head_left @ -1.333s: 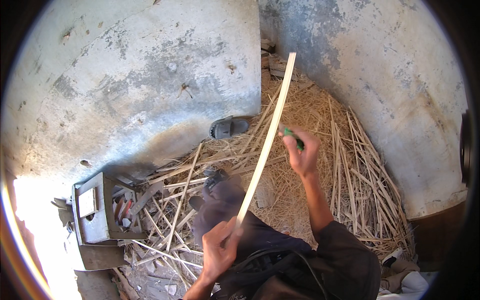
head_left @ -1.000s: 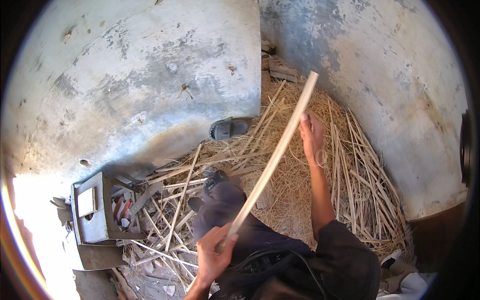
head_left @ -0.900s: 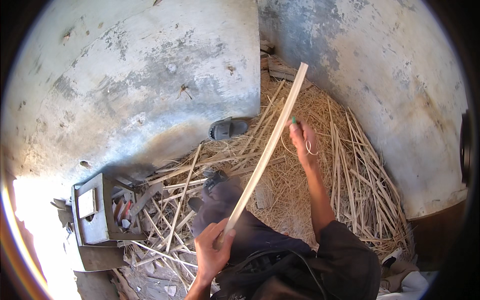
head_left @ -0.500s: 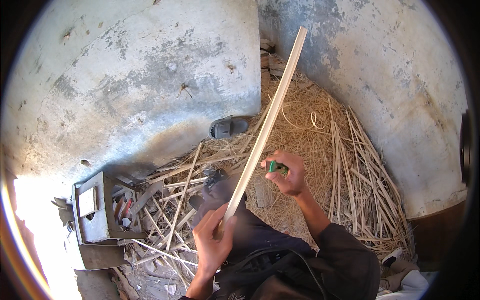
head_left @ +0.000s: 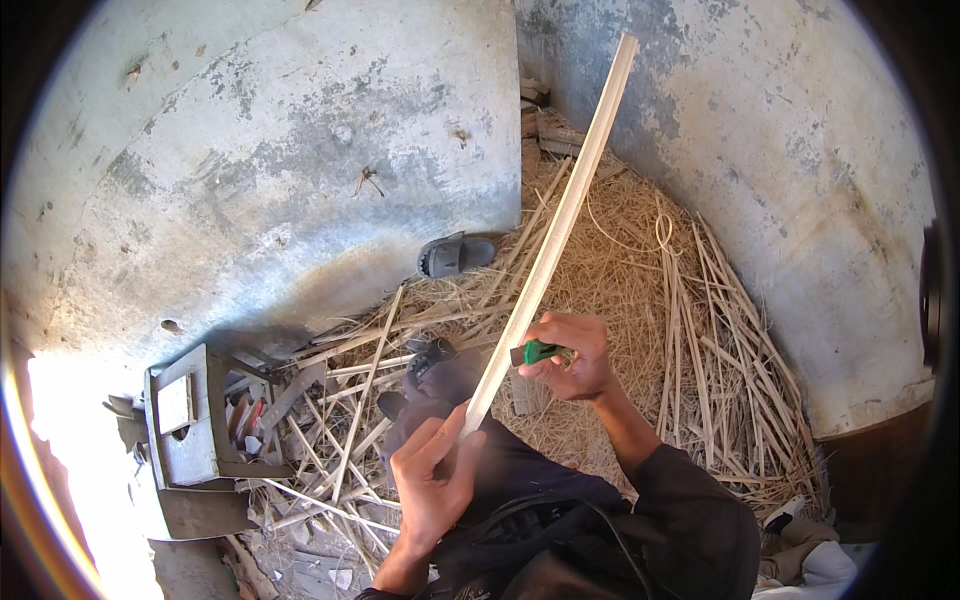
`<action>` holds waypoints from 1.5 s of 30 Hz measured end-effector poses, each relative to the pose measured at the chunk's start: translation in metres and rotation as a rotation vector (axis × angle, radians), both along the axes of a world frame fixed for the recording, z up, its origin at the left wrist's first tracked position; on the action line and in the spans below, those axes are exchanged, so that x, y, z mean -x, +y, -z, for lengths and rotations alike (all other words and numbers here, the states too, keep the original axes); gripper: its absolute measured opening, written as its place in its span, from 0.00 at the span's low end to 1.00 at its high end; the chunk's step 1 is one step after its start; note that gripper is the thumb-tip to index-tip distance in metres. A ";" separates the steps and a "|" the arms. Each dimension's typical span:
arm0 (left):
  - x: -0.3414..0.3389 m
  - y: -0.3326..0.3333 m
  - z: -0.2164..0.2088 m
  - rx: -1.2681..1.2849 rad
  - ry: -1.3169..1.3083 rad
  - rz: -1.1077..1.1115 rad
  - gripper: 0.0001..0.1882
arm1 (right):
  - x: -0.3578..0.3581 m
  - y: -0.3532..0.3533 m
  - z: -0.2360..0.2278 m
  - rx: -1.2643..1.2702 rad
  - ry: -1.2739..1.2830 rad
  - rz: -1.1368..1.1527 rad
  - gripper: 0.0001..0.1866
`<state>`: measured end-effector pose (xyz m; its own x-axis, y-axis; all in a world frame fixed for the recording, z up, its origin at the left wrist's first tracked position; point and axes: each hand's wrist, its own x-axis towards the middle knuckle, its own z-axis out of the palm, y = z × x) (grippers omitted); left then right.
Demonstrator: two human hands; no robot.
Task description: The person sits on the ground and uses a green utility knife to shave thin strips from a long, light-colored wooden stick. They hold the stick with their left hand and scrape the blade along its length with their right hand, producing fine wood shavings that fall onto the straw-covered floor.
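Over shavings (head_left: 622, 290), the left hand (head_left: 432, 478) grips a pale strip (head_left: 560, 228); the right hand (head_left: 578, 358), a green tool (head_left: 538, 352) beside it.

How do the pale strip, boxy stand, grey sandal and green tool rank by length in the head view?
1. Pale strip
2. Boxy stand
3. Grey sandal
4. Green tool, visible part only; the right hand partly hides it.

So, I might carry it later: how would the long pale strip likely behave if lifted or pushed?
The strip is probably fairly stiff, since it runs nearly straight well beyond the left hand's grip. It is likely light for its length, being slim. Its flat-looking faces suggest it would hardly roll.
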<state>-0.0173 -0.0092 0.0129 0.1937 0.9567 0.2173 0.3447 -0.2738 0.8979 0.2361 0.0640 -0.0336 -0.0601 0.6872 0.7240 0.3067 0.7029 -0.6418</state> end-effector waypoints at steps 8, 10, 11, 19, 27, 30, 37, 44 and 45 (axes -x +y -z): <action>0.002 -0.001 0.005 0.045 -0.044 0.022 0.19 | -0.002 0.000 0.000 -0.004 -0.016 0.051 0.17; 0.002 -0.002 0.008 0.051 -0.060 0.026 0.19 | -0.003 -0.001 0.001 -0.009 -0.010 0.059 0.17; 0.002 -0.002 0.009 0.053 -0.067 0.027 0.19 | -0.003 -0.001 0.002 -0.012 -0.007 0.062 0.17; 0.004 -0.005 0.015 0.081 -0.091 0.040 0.19 | -0.007 0.000 0.003 -0.013 -0.004 0.084 0.16; 0.012 -0.015 0.020 0.087 -0.022 0.057 0.17 | -0.025 0.010 0.008 0.034 0.097 0.182 0.21; 0.014 -0.018 0.023 0.114 -0.045 0.043 0.16 | -0.031 0.014 0.001 0.044 0.005 0.189 0.23; 0.023 -0.028 0.025 0.190 -0.021 0.065 0.16 | -0.049 0.042 0.025 0.000 0.284 0.182 0.18; 0.031 -0.036 0.033 0.237 -0.025 0.065 0.16 | -0.074 0.057 0.013 0.073 0.181 0.238 0.22; 0.033 -0.039 0.034 0.245 -0.020 0.071 0.16 | -0.082 0.063 0.015 0.074 0.222 0.268 0.22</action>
<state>-0.0501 -0.0479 -0.0214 0.2606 0.9653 -0.0152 0.3140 -0.0698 0.9469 0.3177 0.1271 -0.0481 0.2825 0.7081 0.6472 0.3215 0.5658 -0.7593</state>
